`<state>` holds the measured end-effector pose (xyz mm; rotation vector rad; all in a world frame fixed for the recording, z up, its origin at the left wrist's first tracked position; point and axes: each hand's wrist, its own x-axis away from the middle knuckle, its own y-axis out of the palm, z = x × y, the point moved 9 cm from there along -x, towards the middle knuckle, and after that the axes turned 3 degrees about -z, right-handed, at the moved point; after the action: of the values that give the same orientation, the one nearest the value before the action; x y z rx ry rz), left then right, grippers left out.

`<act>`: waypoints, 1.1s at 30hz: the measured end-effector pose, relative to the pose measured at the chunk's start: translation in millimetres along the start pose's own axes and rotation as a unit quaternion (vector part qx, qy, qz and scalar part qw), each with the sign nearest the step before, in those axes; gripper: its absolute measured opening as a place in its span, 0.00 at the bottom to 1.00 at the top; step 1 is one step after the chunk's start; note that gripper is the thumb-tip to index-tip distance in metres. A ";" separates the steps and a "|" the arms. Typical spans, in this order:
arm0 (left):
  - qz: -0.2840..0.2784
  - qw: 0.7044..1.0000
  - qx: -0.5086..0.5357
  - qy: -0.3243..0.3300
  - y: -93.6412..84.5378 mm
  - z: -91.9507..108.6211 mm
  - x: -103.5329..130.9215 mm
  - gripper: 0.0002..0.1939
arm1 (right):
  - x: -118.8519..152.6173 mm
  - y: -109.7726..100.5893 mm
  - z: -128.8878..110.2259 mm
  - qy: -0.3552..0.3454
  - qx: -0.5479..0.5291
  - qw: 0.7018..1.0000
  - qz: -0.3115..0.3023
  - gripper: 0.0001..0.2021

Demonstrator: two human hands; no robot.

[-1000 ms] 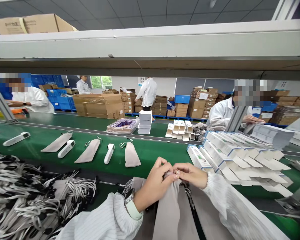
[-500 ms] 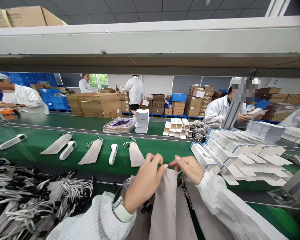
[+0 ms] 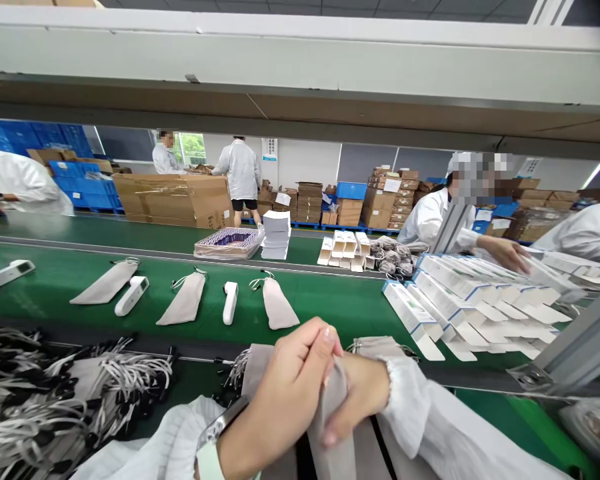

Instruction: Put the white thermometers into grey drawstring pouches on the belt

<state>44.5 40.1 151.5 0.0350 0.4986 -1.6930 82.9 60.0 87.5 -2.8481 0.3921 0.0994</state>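
A grey cloth pouch (image 3: 336, 393) hangs upright between my hands in the middle foreground. My left hand (image 3: 293, 377) is closed on its upper end, fingers and thumb pinched together. My right hand (image 3: 363, 387) wraps the pouch from the right, its thumb lying across the front lower down; its other fingers are hidden behind or within the cloth. More grey pouches (image 3: 375, 443) lie beneath my hands. On the green belt beyond are drawstring pouches (image 3: 279, 303) and white handheld devices (image 3: 230, 303), laid out in a row.
A heap of grey pouches with white cords (image 3: 105, 377) fills the left foreground. Open white boxes (image 3: 460, 300) are stacked at right beside a metal post (image 3: 565, 350). A shelf (image 3: 300, 60) crosses overhead. Co-workers in white stand beyond; one person's hand (image 3: 507, 253) reaches over the boxes.
My hands have come closer together and lower, and my right hand now wraps the pouch instead of pinching its top edge. The view has shifted slightly. A co-worker's arm has stretched over the boxes.
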 end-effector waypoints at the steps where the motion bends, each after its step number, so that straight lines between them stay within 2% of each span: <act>1: -0.002 0.999 -0.038 0.025 2.4 2.2 -0.7 0.15 | -0.7 -1.4 -6.2 -0.008 0.016 0.999 0.027 0.24; 2: -0.001 0.995 -0.085 0.048 5.3 3.7 -1.0 0.14 | 3.4 -14.0 -12.1 -0.012 0.034 0.996 0.085 0.23; 3: 0.000 0.988 -0.137 0.069 9.2 3.7 -1.3 0.13 | 13.6 -36.6 -17.8 -0.011 0.057 0.984 0.168 0.23; 4: -0.002 0.978 -0.191 0.083 14.7 0.6 -1.8 0.12 | 30.9 -66.3 -23.5 -0.008 0.084 0.958 0.272 0.26; 5: -0.011 0.965 -0.245 0.091 21.8 -6.1 -2.8 0.10 | 56.2 -99.3 -29.5 -0.003 0.119 0.911 0.394 0.26; 6: -0.027 0.951 -0.295 0.091 30.2 -16.5 -4.0 0.08 | 85.5 -128.7 -34.3 0.008 0.159 0.847 0.508 0.27; 7: -0.049 0.935 -0.342 0.078 38.7 -30.8 -5.6 0.08 | 112.3 -151.4 -35.1 0.039 0.205 0.779 0.591 0.28; 8: -0.073 0.916 -0.388 0.064 47.2 -46.4 -6.8 0.09 | 133.6 -168.8 -30.8 0.090 0.247 0.719 0.643 0.29; 9: -0.104 0.896 -0.429 0.038 54.7 -63.9 -7.4 0.08 | 147.8 -182.1 -21.0 0.154 0.284 0.676 0.663 0.30; 10: -0.122 0.880 -0.458 0.008 58.6 -79.4 -7.6 0.09 | 154.7 -192.3 -5.6 0.225 0.316 0.652 0.652 0.30; 11: -0.139 0.868 -0.476 -0.009 62.2 -90.2 -7.0 0.09 | 156.7 -199.7 15.1 0.303 0.343 0.642 0.615 0.30; 12: -0.150 0.859 -0.490 -0.016 64.4 -96.3 -6.0 0.08 | 155.9 -203.7 38.7 0.374 0.363 0.639 0.566 0.30; 14: -0.153 0.841 -0.519 -0.001 66.9 -94.8 -3.7 0.06 | 151.8 -203.9 83.1 0.476 0.386 0.640 0.465 0.28; 16: -0.145 0.815 -0.560 0.026 68.6 -85.5 -1.0 0.11 | 149.0 -199.8 110.4 0.523 0.391 0.638 0.407 0.26; 17: -0.142 0.802 -0.579 0.036 69.9 -81.7 0.3 0.14 | 147.7 -197.9 115.8 0.530 0.392 0.639 0.396 0.24; 20: -0.148 0.777 -0.610 0.045 76.9 -80.7 2.9 0.17 | 142.6 -193.4 105.4 0.527 0.409 0.637 0.387 0.22; 24: -0.149 0.773 -0.614 0.057 85.4 -88.0 1.9 0.14 | 122.8 -179.5 69.9 0.492 0.449 0.644 0.376 0.22; 26: -0.145 0.780 -0.605 0.060 86.0 -89.2 0.2 0.12 | 103.9 -165.1 61.1 0.459 0.459 0.677 0.347 0.22; 30: -0.144 0.793 -0.590 0.039 80.7 -89.3 -2.0 0.12 | 60.4 -127.3 59.1 0.355 0.457 0.776 0.251 0.22; 33: -0.140 0.797 -0.587 0.030 77.6 -88.2 -1.4 0.12 | 44.4 -111.0 57.1 0.309 0.459 0.801 0.230 0.20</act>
<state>95.9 64.0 48.6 -0.9321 1.5894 -1.3911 154.3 167.0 55.8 -1.6990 0.9410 -0.7411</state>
